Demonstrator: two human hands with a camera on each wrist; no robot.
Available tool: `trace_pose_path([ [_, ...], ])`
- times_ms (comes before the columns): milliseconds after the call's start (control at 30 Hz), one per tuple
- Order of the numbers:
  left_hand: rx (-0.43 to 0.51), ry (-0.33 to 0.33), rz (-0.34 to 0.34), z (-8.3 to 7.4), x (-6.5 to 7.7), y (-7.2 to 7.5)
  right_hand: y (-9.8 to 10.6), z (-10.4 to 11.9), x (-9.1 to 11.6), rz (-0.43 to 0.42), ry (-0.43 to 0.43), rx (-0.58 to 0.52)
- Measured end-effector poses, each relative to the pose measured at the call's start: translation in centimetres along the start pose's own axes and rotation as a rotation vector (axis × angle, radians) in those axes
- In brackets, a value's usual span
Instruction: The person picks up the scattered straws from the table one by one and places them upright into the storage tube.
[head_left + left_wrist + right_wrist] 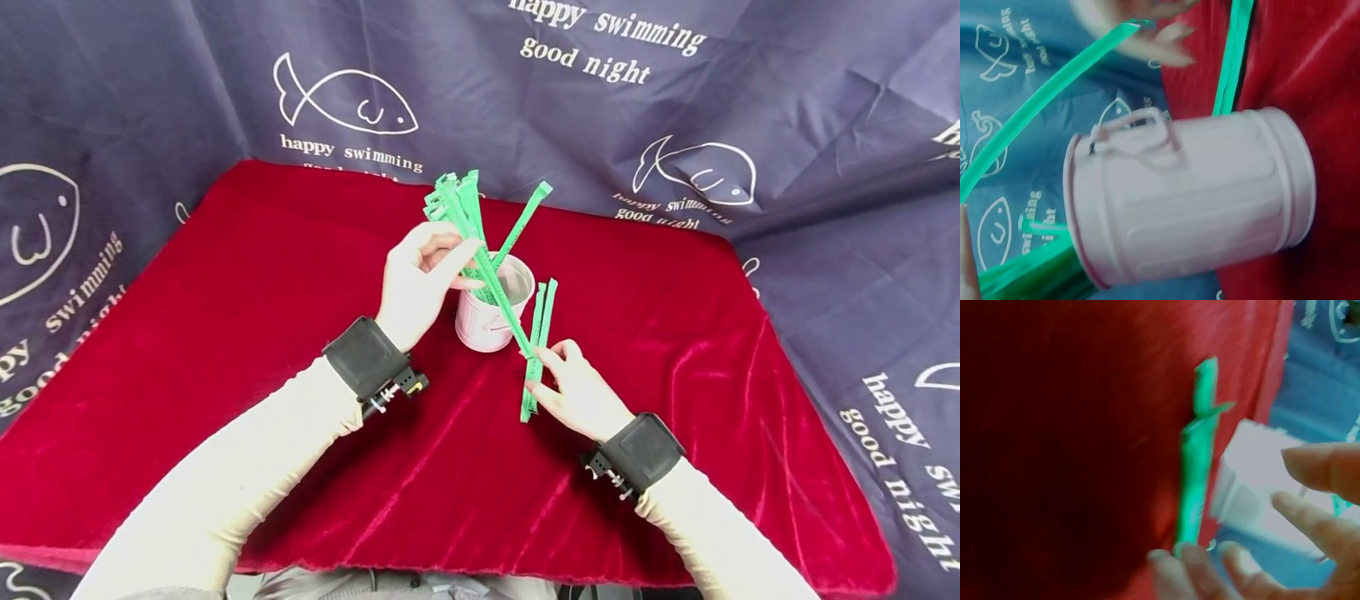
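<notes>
A small pale pink pail (483, 325) with a side handle stands upright on red cloth. A bunch of slim green wrapped straws (450, 192) leans left in it, and one lone straw (525, 218) leans right. My left hand (416, 279), by the pail's left rim, pinches a green straw (510, 315) that slants down across the pail's front. In the left wrist view that straw (1047, 94) runs toward my right hand. My right hand (577, 387) is at its lower end, its fingers (1310, 515) spread apart. Two straws (542, 321) lie beside the pail, partly under my right fingertips.
Red velvety cloth (315, 467) covers the table, with its near edge in front of me. A dark blue curtain (480, 92) with white fish and lettering hangs behind and at both sides. Black wrist mounts (367, 358) sit on both forearms.
</notes>
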State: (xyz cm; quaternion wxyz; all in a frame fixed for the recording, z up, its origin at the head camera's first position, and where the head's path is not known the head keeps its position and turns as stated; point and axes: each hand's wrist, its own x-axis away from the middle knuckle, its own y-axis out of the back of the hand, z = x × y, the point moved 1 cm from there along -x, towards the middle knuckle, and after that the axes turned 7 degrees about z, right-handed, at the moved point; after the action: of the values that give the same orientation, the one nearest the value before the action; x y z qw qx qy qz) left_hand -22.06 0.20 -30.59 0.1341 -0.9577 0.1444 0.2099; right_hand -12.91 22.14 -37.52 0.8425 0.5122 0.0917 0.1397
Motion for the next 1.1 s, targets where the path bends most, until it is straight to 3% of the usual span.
trace_pose_path([
  [200,0.053,-0.128,-0.068,-0.4,-0.5,0.6,-0.5,-1.5,0.0,0.073,-0.069,0.050],
  [433,0.066,-0.227,-0.174,-0.8,-0.6,1.3,-0.4,-1.5,-0.1,0.037,-0.112,0.034],
  [600,-0.005,-0.234,-0.223,-0.8,-0.7,1.7,-0.3,-1.8,-0.3,0.005,-0.100,0.017],
  [833,-0.030,-0.227,-0.233,-0.8,-0.7,1.9,-0.3,-2.0,-0.4,0.014,-0.141,-0.031],
  [1100,-0.121,-0.146,-0.212,0.3,-0.1,1.6,-0.2,-2.0,-0.5,0.018,-0.175,-0.073],
])
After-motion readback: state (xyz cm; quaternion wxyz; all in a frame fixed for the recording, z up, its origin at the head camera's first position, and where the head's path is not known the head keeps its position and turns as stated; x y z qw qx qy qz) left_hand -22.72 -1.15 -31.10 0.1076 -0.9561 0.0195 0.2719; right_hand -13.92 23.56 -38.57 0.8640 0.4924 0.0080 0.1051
